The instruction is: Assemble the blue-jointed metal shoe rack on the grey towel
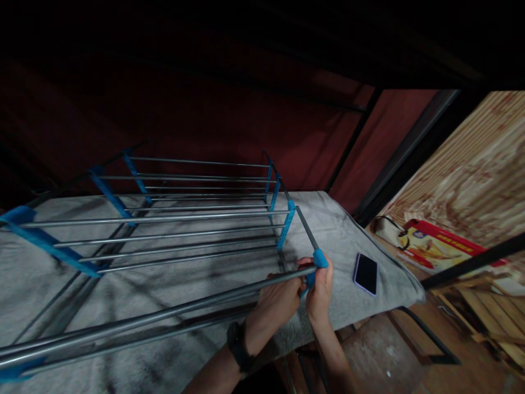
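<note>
A metal rack [197,219] with grey rods and blue plastic side brackets lies on its side on a grey blanket [344,241]. My left hand [279,301], with a black watch on the wrist, is closed around the nearest grey rod [164,314] close to its right end. My right hand [320,287] grips the blue corner bracket [320,258] where that rod meets the side pole. Both hands sit together at the rack's near right corner.
A dark phone [365,273] lies face up on the blanket just right of my hands. A red curtain hangs behind the rack. At right stands a wooden board [471,175] with a red and yellow package [435,246] at its foot, and a black metal frame [430,339] lies below.
</note>
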A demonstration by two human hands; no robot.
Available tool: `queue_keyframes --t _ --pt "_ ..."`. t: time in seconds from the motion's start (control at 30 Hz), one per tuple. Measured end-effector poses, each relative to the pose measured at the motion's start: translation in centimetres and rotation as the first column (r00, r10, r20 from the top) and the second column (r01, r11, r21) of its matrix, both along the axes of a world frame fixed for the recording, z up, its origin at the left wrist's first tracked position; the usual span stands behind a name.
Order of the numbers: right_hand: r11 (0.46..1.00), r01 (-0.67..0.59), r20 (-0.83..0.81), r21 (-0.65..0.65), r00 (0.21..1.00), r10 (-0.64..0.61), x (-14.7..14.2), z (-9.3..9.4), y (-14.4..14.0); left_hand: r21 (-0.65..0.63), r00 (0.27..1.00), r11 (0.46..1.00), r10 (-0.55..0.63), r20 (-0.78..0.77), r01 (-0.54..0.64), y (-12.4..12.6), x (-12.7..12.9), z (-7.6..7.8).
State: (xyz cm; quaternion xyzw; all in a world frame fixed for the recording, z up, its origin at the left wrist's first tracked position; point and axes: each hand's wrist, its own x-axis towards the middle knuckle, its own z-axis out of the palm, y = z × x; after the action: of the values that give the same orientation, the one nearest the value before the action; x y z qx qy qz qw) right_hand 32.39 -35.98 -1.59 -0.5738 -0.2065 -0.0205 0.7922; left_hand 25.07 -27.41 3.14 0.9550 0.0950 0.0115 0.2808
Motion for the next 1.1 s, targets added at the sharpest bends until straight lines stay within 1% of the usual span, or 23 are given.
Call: queue_keyframes --t 0.1,0.33,0.63,0.83,1.1 --pt "1.0 -0.002 -0.006 -0.007 1.0 0.002 -0.09 -0.07 -0.12 -0.009 0.999 1.0 -0.001 0.051 0.002 -0.1 -0.06 -0.2" --pt "0.998 0.052 0.016 -0.033 0.999 -0.051 0.33 -0.29 0.08 -0.005 0.997 1.0 0.0 0.081 0.001 -0.07 -0.06 -0.56" --pt "1.0 0.009 0.014 -0.018 1.0 -0.009 0.12 0.29 0.03 -0.008 0.993 1.0 -0.005 0.119 0.006 0.19 0.53 -0.55" --pt "1.0 0.009 0.025 -0.028 1.0 -0.008 0.39 -0.05 0.05 -0.001 0.995 1.0 -0.006 0.098 0.006 0.08 0.25 -0.47" --pt "1.0 -0.003 0.031 -0.015 1.0 0.003 0.32 -0.14 -0.06 -0.024 0.993 0.999 -0.021 0.119 0.024 0.15 0.26 -0.5"
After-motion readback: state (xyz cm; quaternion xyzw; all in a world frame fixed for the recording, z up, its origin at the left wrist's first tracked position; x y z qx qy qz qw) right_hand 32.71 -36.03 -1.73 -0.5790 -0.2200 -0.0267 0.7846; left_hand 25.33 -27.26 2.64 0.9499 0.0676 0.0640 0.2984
